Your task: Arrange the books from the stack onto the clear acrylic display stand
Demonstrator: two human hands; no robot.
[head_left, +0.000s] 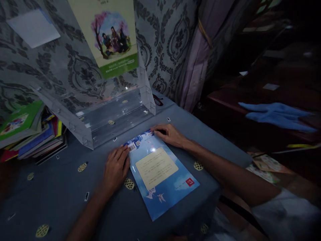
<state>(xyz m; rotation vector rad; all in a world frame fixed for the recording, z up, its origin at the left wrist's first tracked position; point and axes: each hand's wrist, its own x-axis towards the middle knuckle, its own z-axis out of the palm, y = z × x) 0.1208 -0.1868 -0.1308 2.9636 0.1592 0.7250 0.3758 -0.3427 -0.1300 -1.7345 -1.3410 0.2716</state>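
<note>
A blue book (161, 206) lies at a slant on the cloth-covered table, its face with a barcode and a pale yellow text panel turned up. At its far left corner is my left hand (116, 167), palm down, the fingers stretched out and the fingertips touching the edge. My right hand (171, 134) has its thumb and bent forefinger at the far right corner, gripping it. Just beyond the book stands a clear acrylic stand (117, 110). A green and cream book (117, 68) with pictured figures rests upright in its upper part.
Several stacked books (37, 134) sit at the left. Behind the stand is patterned wall covering (173, 36), with a white sheet (33, 28) on it. Dark glasses (157, 100) lie by the stand. A blue glove (276, 113) is on a dark surface to the right.
</note>
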